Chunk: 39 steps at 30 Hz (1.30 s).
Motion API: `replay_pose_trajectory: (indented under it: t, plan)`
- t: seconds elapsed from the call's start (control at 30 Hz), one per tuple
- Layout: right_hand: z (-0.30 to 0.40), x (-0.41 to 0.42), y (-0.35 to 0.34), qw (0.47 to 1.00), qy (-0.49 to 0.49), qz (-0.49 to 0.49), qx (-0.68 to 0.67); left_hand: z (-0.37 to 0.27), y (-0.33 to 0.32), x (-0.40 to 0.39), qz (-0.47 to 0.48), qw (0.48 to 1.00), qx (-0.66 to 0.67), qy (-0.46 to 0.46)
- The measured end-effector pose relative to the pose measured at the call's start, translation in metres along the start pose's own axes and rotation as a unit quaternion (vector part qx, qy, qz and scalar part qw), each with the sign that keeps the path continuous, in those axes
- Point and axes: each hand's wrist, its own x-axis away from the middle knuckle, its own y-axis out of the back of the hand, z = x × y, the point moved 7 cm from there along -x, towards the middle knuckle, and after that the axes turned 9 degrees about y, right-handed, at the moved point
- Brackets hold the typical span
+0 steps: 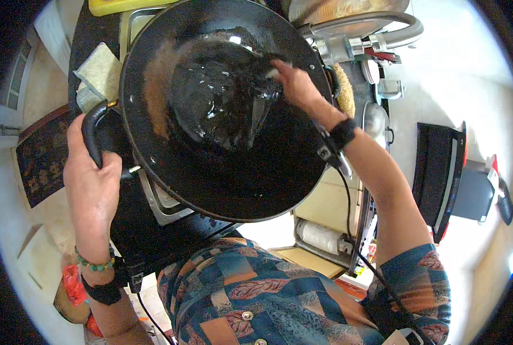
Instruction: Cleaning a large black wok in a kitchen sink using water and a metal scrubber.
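Observation:
A large black wok [222, 181] lies before me with water [213, 95] sloshing in its bowl. Around its left handle [91, 138] my left hand [93, 185] is closed. My right hand [297, 84] reaches into the wok from the right, its fingers at the wet inner wall. Motion blur covers those fingertips; something pale and dark shows there, but I cannot tell whether it is held. A brownish patch [156, 95] shows on the wok's left inner side.
Under the wok is a metal-rimmed sink [159, 211]. A faucet [407, 30] arches at the upper right. A folded cloth [99, 73] lies left of the wok, and a loofah-like scrubber [345, 90] lies to its right. Cables run from both wrist straps [342, 133].

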Motion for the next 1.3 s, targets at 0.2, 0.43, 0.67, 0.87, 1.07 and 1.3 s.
replay_pose_trajectory:
  t: [0.2, 0.43, 0.67, 0.87, 1.07, 1.3]
  plan:
    - [0.030, -0.058, 0.016, 0.997, 0.041, -0.018, 0.064, -0.002, 0.001, 0.001, 0.016, 0.999, 0.005, 0.036]
    - [0.032, -0.048, 0.011, 0.989, 0.091, -0.038, 0.107, -0.005, 0.002, 0.003, 0.013, 0.999, -0.014, 0.044]
    - [0.003, -0.027, -0.012, 0.990, -0.072, 0.104, 0.055, -0.003, 0.004, 0.003, 0.006, 0.999, -0.010, 0.042]
    - [0.013, 0.036, -0.005, 0.969, -0.081, 0.214, 0.091, -0.008, 0.004, 0.005, 0.020, 0.998, 0.001, 0.052]
    - [0.020, 0.052, 0.015, 0.925, -0.033, 0.231, 0.300, -0.004, 0.002, 0.004, 0.012, 0.999, 0.002, 0.035]
    - [0.021, 0.030, 0.008, 0.918, -0.063, 0.226, 0.321, -0.003, 0.001, 0.003, 0.019, 0.998, 0.001, 0.053]
